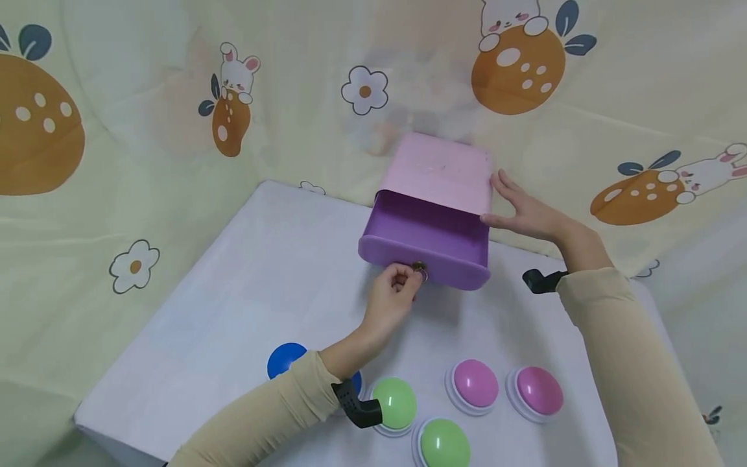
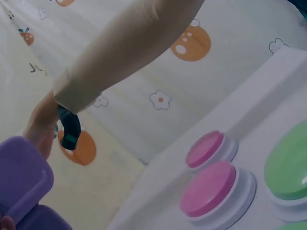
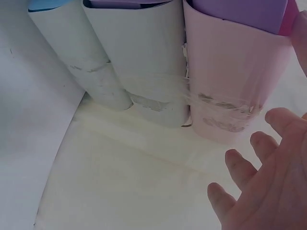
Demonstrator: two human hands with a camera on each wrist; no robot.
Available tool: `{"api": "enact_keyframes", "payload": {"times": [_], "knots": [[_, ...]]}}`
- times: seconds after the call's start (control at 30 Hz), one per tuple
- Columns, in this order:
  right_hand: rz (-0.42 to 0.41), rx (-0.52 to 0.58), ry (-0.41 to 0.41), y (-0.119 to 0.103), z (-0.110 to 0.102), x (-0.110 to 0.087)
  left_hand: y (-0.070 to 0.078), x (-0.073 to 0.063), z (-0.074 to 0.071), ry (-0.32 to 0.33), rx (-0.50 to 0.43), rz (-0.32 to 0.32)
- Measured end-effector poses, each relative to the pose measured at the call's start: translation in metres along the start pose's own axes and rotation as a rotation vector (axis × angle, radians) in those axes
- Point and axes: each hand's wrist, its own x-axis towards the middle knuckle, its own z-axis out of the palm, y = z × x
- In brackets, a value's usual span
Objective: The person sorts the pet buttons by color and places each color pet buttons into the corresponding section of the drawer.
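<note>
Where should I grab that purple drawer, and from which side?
Probably by the small metal pull at the middle of the front of the purple drawer, coming from the near side, where the left hand pinches it. The pull juts from a broad, smooth panel facing you, giving finger and thumb a hold, and the drawer slides out that way.

no legible text, labels, brands or numbers; dark squiggle [image 2: 37, 69] on printed cloth [image 2: 105, 177] unreadable

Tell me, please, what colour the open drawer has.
Purple; the open drawer shows best in the head view.
</note>
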Motion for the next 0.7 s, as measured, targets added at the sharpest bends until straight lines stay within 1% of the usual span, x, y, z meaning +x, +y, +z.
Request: {"api": "enact_keyframes", "payload": {"times": [0.17,0.3,0.37,0.47,0.53,0.6,0.67,0.7], "knots": [[0.006,-0.003,-0.004,-0.003,-0.001,0.0,-0.002,-0.001,-0.005,-0.052,0.039,-0.017],[0.013,-0.006,-0.009,-0.002,0.0,0.0,-0.009,-0.003,-0.011,-0.102,0.054,-0.041],[0.015,-0.013,-0.007,-0.002,0.001,0.001,-0.012,-0.005,-0.015,-0.124,0.06,-0.055],[0.015,-0.021,-0.001,-0.002,0.002,0.002,-0.017,-0.009,-0.025,-0.169,0.1,-0.062],[0.016,-0.022,0.001,-0.003,0.002,0.002,-0.021,-0.013,-0.034,-0.202,0.155,-0.045],[0.017,-0.027,0.005,-0.003,0.002,0.001,-0.025,-0.018,-0.044,-0.23,0.243,-0.009],[0.017,-0.032,0.008,-0.003,0.001,0.0,-0.028,-0.024,-0.056,-0.242,0.365,0.044],[0.017,-0.035,0.01,-0.003,0.001,0.0,-0.031,-0.027,-0.062,-0.247,0.435,0.088]]}}
